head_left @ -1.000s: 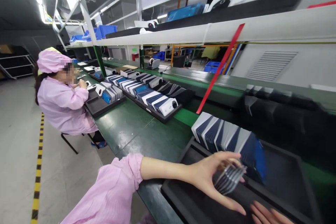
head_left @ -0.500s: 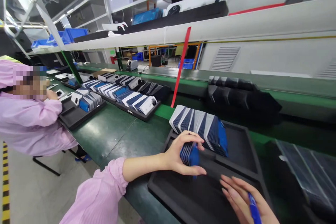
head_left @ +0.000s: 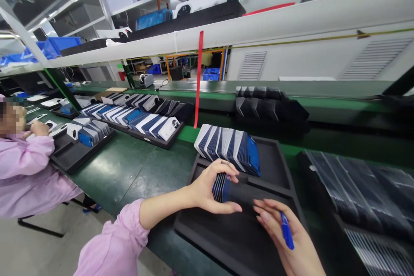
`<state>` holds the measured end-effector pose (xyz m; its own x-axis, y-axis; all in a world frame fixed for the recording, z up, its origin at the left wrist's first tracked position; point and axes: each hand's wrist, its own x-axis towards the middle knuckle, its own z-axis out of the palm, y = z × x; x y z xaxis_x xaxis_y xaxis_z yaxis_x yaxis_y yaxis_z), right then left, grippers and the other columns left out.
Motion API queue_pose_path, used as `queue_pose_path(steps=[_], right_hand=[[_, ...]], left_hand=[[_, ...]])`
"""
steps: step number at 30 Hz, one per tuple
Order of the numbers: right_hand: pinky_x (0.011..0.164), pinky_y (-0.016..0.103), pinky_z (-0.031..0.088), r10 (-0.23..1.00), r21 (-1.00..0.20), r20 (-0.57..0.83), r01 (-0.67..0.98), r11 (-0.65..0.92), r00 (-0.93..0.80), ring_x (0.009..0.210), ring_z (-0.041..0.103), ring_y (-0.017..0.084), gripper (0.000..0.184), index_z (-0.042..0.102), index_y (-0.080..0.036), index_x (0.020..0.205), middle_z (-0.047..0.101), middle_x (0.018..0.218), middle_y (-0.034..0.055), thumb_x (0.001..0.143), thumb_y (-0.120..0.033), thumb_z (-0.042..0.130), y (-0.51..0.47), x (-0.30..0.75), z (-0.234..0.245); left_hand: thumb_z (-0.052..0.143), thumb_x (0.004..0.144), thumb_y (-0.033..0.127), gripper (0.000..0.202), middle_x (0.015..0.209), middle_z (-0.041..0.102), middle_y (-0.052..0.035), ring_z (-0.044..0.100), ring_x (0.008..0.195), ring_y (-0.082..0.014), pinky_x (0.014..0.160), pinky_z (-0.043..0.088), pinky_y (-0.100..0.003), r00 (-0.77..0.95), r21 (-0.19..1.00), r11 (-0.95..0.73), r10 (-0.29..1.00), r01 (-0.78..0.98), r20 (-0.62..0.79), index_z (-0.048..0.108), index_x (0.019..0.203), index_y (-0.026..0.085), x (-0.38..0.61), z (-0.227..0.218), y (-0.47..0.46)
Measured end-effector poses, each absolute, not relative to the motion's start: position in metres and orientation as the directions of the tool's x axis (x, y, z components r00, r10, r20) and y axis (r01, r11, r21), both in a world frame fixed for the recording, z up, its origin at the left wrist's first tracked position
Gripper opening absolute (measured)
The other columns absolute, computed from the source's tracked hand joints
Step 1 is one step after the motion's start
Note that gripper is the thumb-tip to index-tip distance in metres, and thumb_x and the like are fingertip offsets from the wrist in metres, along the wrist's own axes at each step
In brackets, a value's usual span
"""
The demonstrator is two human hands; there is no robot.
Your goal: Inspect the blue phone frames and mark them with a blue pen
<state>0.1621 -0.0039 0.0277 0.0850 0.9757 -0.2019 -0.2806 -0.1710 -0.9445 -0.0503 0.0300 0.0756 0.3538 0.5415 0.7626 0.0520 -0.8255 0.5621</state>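
My left hand [head_left: 208,192] curves around a short row of phone back covers [head_left: 220,187] standing on edge in the near half of a black tray [head_left: 210,228]. Its thumb and fingers reach along either side of them, with the tips apart. Right of it, over the tray, my right hand [head_left: 284,233] has a blue pen [head_left: 286,230] tucked between its fingers; the fingertips are free and bent toward the left hand. Behind both hands, a longer row of white and blue covers [head_left: 226,146] leans in the far half of the tray.
At the left, a co-worker in a pink sleeve [head_left: 39,148] handles white covers. More filled trays [head_left: 161,140] line the green bench [head_left: 136,166]. Plastic-wrapped dark pieces [head_left: 355,185] lie at the right. A red strip [head_left: 199,82] hangs from the shelf edge [head_left: 258,21].
The view has turned right, so the scene sits farther left. The blue front cover by my left hand no longer shows as bright. My right hand has come slightly closer to the left.
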Motion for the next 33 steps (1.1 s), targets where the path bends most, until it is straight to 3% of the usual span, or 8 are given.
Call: queue_pose_path(steps=[4,8,11,17,22,24,27,33], right_hand=[[0.078,0.021,0.06,0.985,-0.953,-0.166,-0.266,-0.148,0.046,0.089,0.072,0.021,0.057,0.066,-0.021,0.096,0.075,0.101,0.0078,0.054,-0.05,0.092,-0.005,0.162,0.022],[0.079,0.024,0.06,0.99,-0.958,-0.129,-0.265,-0.109,0.059,0.091,0.071,0.021,0.053,0.066,-0.022,0.098,0.074,0.103,0.0071,0.059,-0.049,0.09,-0.006,0.164,0.018],[0.078,0.026,0.06,0.987,-0.954,-0.144,-0.274,-0.12,0.069,0.09,0.071,0.022,0.053,0.066,-0.022,0.095,0.074,0.1,0.0071,0.056,-0.049,0.092,-0.007,0.163,0.024],[0.075,0.025,0.059,0.981,-0.943,-0.182,-0.293,-0.157,0.061,0.087,0.07,0.021,0.056,0.067,-0.022,0.092,0.075,0.097,0.0071,0.052,-0.052,0.093,-0.008,0.16,0.035],[0.074,0.024,0.059,0.981,-0.94,-0.18,-0.308,-0.148,0.078,0.086,0.069,0.02,0.057,0.067,-0.022,0.092,0.074,0.096,0.007,0.052,-0.052,0.093,-0.008,0.16,0.034],[0.073,0.025,0.059,0.981,-0.941,-0.18,-0.302,-0.15,0.074,0.086,0.069,0.021,0.057,0.067,-0.022,0.092,0.074,0.097,0.0075,0.052,-0.053,0.093,-0.008,0.16,0.034],[0.074,0.026,0.059,0.98,-0.941,-0.191,-0.294,-0.168,0.051,0.087,0.07,0.022,0.057,0.067,-0.022,0.092,0.074,0.097,0.0081,0.051,-0.053,0.092,-0.009,0.158,0.033],[0.072,0.027,0.06,0.984,-0.95,-0.175,-0.27,-0.157,0.043,0.091,0.07,0.024,0.055,0.067,-0.022,0.095,0.074,0.101,0.0098,0.056,-0.052,0.091,-0.006,0.164,0.028]], left_hand=[[0.084,0.069,0.037,0.07,0.109,0.056,-0.008,0.062,0.091,-0.0175,0.087,0.053,-0.034,0.477,0.72,-0.681,0.681,0.134,0.556,0.042,0.123,0.02,-0.052,0.074,0.031],[0.083,0.069,0.035,0.067,0.107,0.056,-0.0068,0.061,0.089,-0.0169,0.088,0.052,-0.034,0.496,0.687,-0.711,0.655,0.149,0.57,0.042,0.12,0.021,-0.055,0.082,0.027],[0.08,0.072,0.034,0.067,0.11,0.054,-0.0072,0.061,0.091,-0.0168,0.087,0.052,-0.034,0.43,0.747,-0.659,0.701,0.084,0.569,0.038,0.123,0.023,-0.058,0.093,0.022],[0.077,0.075,0.032,0.063,0.103,0.055,-0.0025,0.062,0.082,-0.0127,0.081,0.052,-0.031,0.449,0.92,-0.266,0.886,0.288,0.116,0.037,0.124,0.025,-0.062,0.103,0.027],[0.061,0.084,0.047,0.055,0.093,0.055,-0.0006,0.062,0.075,-0.0153,0.073,0.054,-0.035,0.457,0.983,-0.037,0.888,0.178,-0.049,0.032,0.126,0.026,-0.074,0.114,0.029],[0.064,0.082,0.048,0.058,0.097,0.058,-0.0025,0.063,0.081,-0.0183,0.078,0.054,-0.038,0.421,0.944,-0.079,0.905,0.319,-0.067,0.034,0.127,0.026,-0.075,0.118,0.028],[0.067,0.08,0.046,0.063,0.118,0.06,-0.0093,0.063,0.104,-0.0264,0.093,0.049,-0.042,0.312,0.752,-0.181,0.949,0.634,-0.035,0.039,0.133,0.025,-0.064,0.117,0.027],[0.064,0.076,0.063,0.087,0.136,0.047,-0.0212,0.062,0.109,-0.0408,0.088,0.05,-0.051,0.306,0.332,-0.197,0.896,0.923,-0.321,0.033,0.147,0.025,-0.015,0.086,0.028]])
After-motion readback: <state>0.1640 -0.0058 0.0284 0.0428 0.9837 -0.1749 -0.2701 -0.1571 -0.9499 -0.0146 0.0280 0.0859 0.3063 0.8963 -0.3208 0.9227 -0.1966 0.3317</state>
